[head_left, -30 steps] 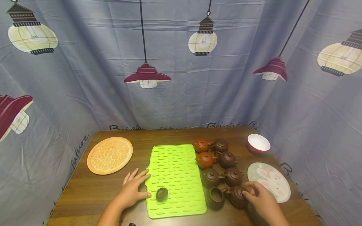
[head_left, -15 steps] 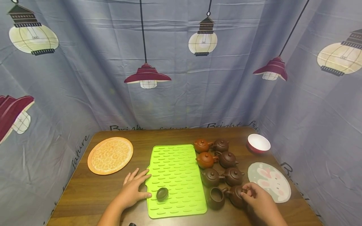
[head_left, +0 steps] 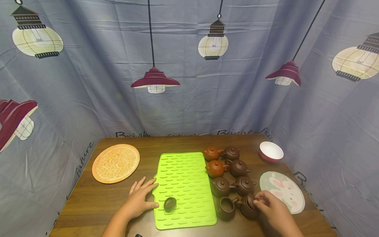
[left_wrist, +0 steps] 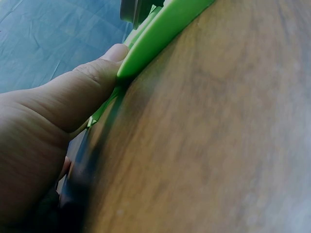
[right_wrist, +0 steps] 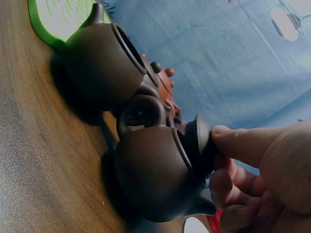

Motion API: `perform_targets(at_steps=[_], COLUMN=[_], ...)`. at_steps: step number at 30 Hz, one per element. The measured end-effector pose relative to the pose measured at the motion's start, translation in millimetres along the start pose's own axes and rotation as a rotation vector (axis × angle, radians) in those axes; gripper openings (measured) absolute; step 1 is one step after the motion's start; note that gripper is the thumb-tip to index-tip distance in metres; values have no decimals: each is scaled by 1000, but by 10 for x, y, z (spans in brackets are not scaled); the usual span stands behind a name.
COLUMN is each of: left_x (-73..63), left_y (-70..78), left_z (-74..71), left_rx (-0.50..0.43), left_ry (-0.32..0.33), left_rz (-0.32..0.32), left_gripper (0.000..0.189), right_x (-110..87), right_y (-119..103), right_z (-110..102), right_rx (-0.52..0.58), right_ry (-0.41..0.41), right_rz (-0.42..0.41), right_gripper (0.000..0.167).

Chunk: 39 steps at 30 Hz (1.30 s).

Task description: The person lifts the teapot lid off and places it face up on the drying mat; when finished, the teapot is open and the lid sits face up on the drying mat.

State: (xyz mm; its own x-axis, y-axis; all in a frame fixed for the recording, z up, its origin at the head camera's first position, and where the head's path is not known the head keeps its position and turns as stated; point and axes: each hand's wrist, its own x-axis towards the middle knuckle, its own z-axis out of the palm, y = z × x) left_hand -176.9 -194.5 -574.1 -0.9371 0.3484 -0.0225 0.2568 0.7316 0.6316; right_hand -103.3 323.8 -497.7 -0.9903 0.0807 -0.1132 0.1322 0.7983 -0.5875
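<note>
My right hand (head_left: 273, 210) pinches the lid (right_wrist: 200, 133) of a dark brown teapot (head_left: 248, 211) at the front right. In the right wrist view the lid stands tilted at the teapot's opening, partly lifted from it. Beside it is a lidless brown teapot (head_left: 226, 210), its dark inside showing. With fingers spread, my left hand (head_left: 137, 200) rests at the left edge of a green ridged mat (head_left: 185, 184); the thumb touches the rim in the left wrist view. On the mat near that thumb lies another brown lid (head_left: 170, 204).
Behind the front pair stand several lidded teapots, brown (head_left: 244, 185) and orange (head_left: 215, 168), close together. A rabbit-print round mat (head_left: 284, 191) and a red-and-white bowl (head_left: 270, 151) are at the right. An orange round mat (head_left: 116, 163) lies at the far left.
My right hand has closed its fingertips on the front teapot's lid and raised it to a tilt. My left hand stays at the green mat's edge.
</note>
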Motion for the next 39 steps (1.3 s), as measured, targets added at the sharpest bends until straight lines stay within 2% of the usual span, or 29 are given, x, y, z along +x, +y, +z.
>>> perform_targets(at_steps=[4, 10, 16, 19, 23, 26, 31, 34, 39], left_x=[-2, -6, -4, -8, -12, -13, -11, -11, -11], left_y=[9, 9, 10, 12, 15, 16, 16, 17, 17], left_z=[-6, -1, 0, 0, -3, -2, 1, 0, 0], left_rx=[-1, 4, -1, -1, -4, -8, -5, -1, -3], left_ry=[3, 3, 7, 9, 8, 8, 7, 8, 8], left_rz=[1, -3, -5, -4, 0, 2, 2, 0, -2], left_gripper=[84, 84, 84, 84, 85, 85, 84, 83, 83], right_x=[-9, -9, -1, 10, 23, 19, 19, 29, 47], right_y=[-11, -39, -58, -66, -74, -65, -46, -61, -126], right_z=[-7, 21, 47, 75, 147, 204, 256, 272, 306], right_rx=[61, 219, 287, 399, 628, 804, 1056, 1117, 1140], right_ry=[6, 13, 19, -9, -42, -73, -186, -233, -282], right_rz=[14, 9, 22, 49, 76, 32, -92, -117, -126], right_gripper=[23, 15, 16, 22, 28, 27, 16, 17, 20])
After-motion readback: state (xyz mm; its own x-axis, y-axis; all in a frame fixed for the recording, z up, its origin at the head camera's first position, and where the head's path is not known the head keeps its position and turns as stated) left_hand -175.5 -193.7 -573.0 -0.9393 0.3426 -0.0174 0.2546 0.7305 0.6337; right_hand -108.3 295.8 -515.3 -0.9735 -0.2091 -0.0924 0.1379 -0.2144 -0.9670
